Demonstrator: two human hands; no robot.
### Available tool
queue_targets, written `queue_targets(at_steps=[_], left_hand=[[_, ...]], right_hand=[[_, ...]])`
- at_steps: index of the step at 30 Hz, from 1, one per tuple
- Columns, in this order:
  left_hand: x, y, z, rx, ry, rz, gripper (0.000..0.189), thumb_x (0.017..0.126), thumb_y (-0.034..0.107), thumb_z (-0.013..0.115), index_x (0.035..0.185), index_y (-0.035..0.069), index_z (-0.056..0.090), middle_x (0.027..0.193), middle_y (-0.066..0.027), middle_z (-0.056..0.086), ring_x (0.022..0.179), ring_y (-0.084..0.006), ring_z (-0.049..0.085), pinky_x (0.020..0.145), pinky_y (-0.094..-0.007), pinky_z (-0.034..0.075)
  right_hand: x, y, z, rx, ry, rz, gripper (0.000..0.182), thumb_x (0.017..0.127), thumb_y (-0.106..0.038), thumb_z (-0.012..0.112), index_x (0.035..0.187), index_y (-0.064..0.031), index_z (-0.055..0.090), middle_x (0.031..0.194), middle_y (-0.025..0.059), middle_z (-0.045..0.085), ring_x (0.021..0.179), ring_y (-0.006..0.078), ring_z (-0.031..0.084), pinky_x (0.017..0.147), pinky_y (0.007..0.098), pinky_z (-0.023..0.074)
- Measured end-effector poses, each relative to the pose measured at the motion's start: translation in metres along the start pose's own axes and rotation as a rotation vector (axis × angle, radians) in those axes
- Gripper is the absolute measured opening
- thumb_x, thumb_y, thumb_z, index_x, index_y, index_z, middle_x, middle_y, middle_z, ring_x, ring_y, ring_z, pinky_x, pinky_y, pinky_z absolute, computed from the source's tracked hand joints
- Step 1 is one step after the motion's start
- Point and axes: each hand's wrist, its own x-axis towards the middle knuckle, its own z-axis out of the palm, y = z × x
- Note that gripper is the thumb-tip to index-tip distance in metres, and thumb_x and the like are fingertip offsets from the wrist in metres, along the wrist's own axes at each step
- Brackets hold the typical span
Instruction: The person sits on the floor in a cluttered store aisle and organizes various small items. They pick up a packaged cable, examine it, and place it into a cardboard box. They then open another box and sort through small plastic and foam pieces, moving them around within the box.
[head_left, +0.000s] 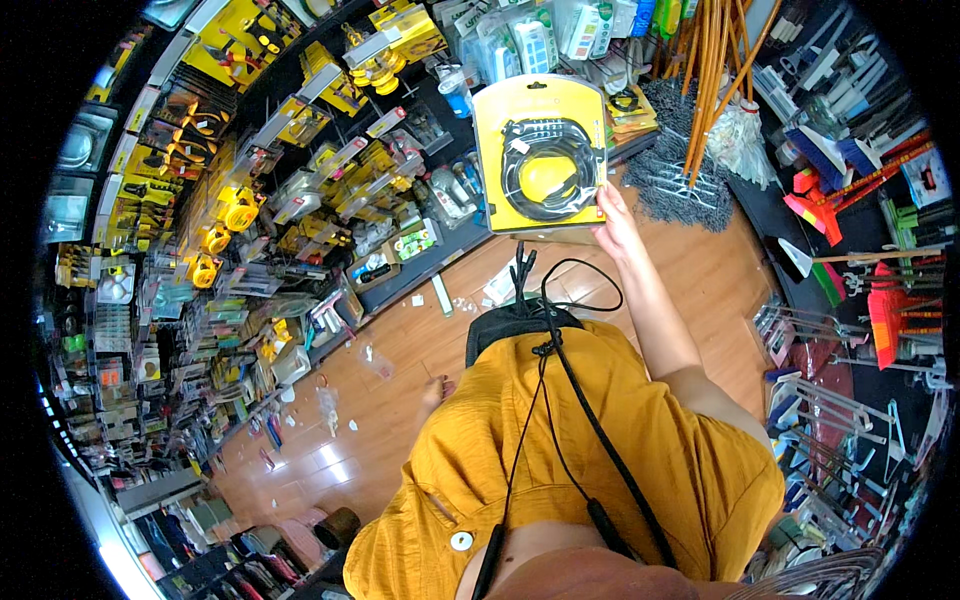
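Observation:
My right hand (616, 221) grips the lower right corner of a packaged coiled cable lock (541, 154). The black cable and its combination dials show through clear plastic on a yellow backing card. The package is held up in front of the lower shelf, card face towards me. My left hand (437, 390) hangs low beside my body above the wooden floor. Its fingers look curled, but part of the hand is hidden behind my mustard shirt (525, 420), so I cannot see whether it holds anything.
Shelving with hanging packaged tools, including tape measures (240, 210) and pliers (199, 124), runs along the left. Mops (679, 180) with wooden handles stand ahead on the right. Brushes (829, 157) and hooks line the right side. Scraps of litter (328, 409) lie on the wooden floor (390, 337).

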Motion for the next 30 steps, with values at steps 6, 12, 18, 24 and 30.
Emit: queue_targets(at_steps=[6, 12, 18, 24, 30], left_hand=[[0.0, -0.005, -0.004, -0.018, 0.019, -0.005, 0.023, 0.08, 0.017, 0.041, 0.097, 0.002, 0.044, 0.072, -0.01, 0.054, 0.058, -0.0151, 0.051, 0.049, -0.0251, 0.044], [-0.001, -0.009, -0.007, -0.037, 0.03, -0.01, 0.022, 0.08, 0.017, 0.042, 0.096, 0.001, 0.044, 0.073, -0.0106, 0.054, 0.06, -0.0157, 0.051, 0.052, -0.0259, 0.045], [0.002, -0.009, -0.006, -0.025, 0.005, -0.009, 0.022, 0.08, 0.017, 0.043, 0.095, 0.001, 0.045, 0.073, -0.011, 0.054, 0.061, -0.0161, 0.052, 0.053, -0.0258, 0.045], [-0.005, -0.001, -0.009, -0.031, -0.052, 0.004, 0.021, 0.081, 0.02, 0.042, 0.095, 0.004, 0.045, 0.074, -0.0087, 0.054, 0.062, -0.0148, 0.052, 0.054, -0.0255, 0.045], [-0.018, 0.017, -0.008, -0.074, -0.262, 0.019, 0.021, 0.082, 0.022, 0.042, 0.095, 0.006, 0.045, 0.074, -0.0063, 0.055, 0.063, -0.0135, 0.051, 0.055, -0.0251, 0.044]], right_hand=[[0.006, 0.01, -0.015, 0.027, -0.042, 0.002, 0.031, 0.084, -0.02, 0.042, 0.11, -0.0053, 0.04, 0.1, 0.0045, 0.052, 0.089, 0.013, 0.052, 0.074, 0.0269, 0.044], [0.01, 0.01, -0.009, 0.008, -0.019, 0.003, 0.028, 0.084, -0.021, 0.041, 0.108, -0.0055, 0.041, 0.096, 0.0036, 0.052, 0.086, 0.0122, 0.052, 0.074, 0.0269, 0.0435], [0.01, 0.009, -0.004, -0.006, 0.024, -0.004, 0.025, 0.084, -0.02, 0.04, 0.104, -0.0049, 0.042, 0.095, 0.0037, 0.052, 0.085, 0.0124, 0.052, 0.075, 0.0277, 0.0424], [0.009, 0.019, -0.027, 0.004, 0.116, 0.035, 0.026, 0.083, -0.022, 0.044, 0.102, -0.0041, 0.045, 0.088, 0.003, 0.053, 0.08, 0.0104, 0.052, 0.069, 0.0243, 0.043], [-0.019, 0.039, -0.116, -0.221, 0.524, -0.041, 0.019, 0.082, -0.021, 0.047, 0.09, -0.0046, 0.048, 0.075, 0.0005, 0.053, 0.064, 0.0089, 0.051, 0.058, 0.0224, 0.0428]])
